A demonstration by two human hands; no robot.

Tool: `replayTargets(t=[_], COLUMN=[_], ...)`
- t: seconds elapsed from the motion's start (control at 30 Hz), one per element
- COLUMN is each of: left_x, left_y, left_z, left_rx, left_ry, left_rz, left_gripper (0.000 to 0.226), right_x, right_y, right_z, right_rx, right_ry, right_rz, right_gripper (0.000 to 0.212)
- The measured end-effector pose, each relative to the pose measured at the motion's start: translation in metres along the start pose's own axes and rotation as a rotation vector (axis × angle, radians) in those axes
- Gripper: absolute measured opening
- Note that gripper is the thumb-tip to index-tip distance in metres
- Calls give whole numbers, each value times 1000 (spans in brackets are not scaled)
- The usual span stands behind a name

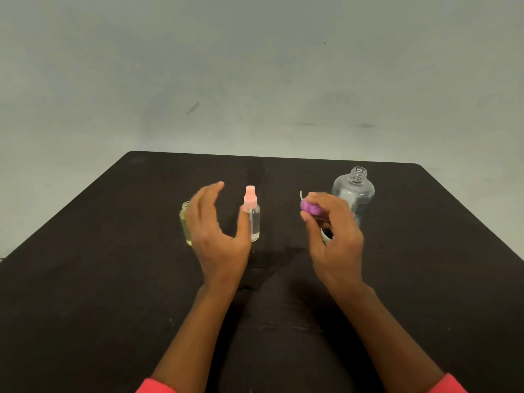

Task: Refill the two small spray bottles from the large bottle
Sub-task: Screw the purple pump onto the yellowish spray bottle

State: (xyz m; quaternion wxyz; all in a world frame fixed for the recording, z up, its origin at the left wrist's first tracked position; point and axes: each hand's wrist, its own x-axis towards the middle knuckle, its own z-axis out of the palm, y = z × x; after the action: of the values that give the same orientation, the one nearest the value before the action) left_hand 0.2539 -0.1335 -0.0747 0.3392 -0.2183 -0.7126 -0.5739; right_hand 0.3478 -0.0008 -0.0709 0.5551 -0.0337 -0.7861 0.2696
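Taking the person's edge of the black desk (113, 251) as 6 o'clock, the large bottle (354, 191) stood upright out toward 1 o'clock, clear and with its threaded neck uncapped. The two small bottles stood nearer the middle, toward 11 and 12 o'clock. One was a clear bottle (255, 222) with a pink spray top (250, 198) screwed on. The other, at its 9 o'clock, was a yellow-green bottle (185, 225) with an open neck, half hidden behind the left hand.

The left grip (218, 236) was loose and open, fingers gently curved and spread, holding nothing. It hung between the two small bottles, its thumb crossing in front of the clear one's lower side. I could not tell whether the thumb touched the glass, or whether the back of the hand touched the yellow-green bottle.

The right grip (331, 231) was closed round a purple spray top (310, 208), pinched between fingertips and thumb and held above the desk. A thin pale tube (301, 195) stuck up from it toward 12 o'clock. This hand sat at the clear bottle's 3 o'clock and just in front of the large bottle, well apart from the left hand. Beneath its fingers a small white and dark thing (327, 234) lay on the desk, too hidden to make out.

Red-pink sleeves (153, 385) showed at the near edge, and a plain grey-green wall (255, 66) rose behind the desk.
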Motion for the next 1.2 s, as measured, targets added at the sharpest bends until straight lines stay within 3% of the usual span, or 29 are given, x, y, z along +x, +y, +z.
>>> replayTargets(t=[0.1, 0.23, 0.33, 0.4, 0.53, 0.63, 0.73, 0.9, 1.2], left_x=[5, 15, 17, 15, 14, 14, 14, 7, -18], left_y=[-4, -17, -28, -30, -30, -26, -14, 12, 16], left_z=[-3, -5, -6, -5, -6, -8, -9, -7, 6], left_rx=[142, 153, 36, -16, 7, 8, -74, -182, -167], left_ry=[88, 20, -6, -5, 30, 61, 47, -100, -303], left_rz=[-138, -612, -797, -836, -794, -727, -603, -413, -287], left_gripper=[63, 86, 82, 67, 38, 33, 30, 36, 46], right_x=[2, 5, 5, 5, 5, 5, 6, 16, 25], right_y=[-3, -3, -2, -2, -5, -6, -9, -15, -17], right_z=[-4, -7, -6, -5, -4, -3, -2, -7, -16], right_rx=[32, 41, 44, 45, 40, 78, 229, 461, 577], right_ry=[115, 212, 215, 211, 209, 212, 222, 340, 437], right_rz=[23, 88, 90, 86, 81, 107, 244, 440, 491], right_gripper=[24, 24, 27, 26, 26, 26, 25, 35, 25])
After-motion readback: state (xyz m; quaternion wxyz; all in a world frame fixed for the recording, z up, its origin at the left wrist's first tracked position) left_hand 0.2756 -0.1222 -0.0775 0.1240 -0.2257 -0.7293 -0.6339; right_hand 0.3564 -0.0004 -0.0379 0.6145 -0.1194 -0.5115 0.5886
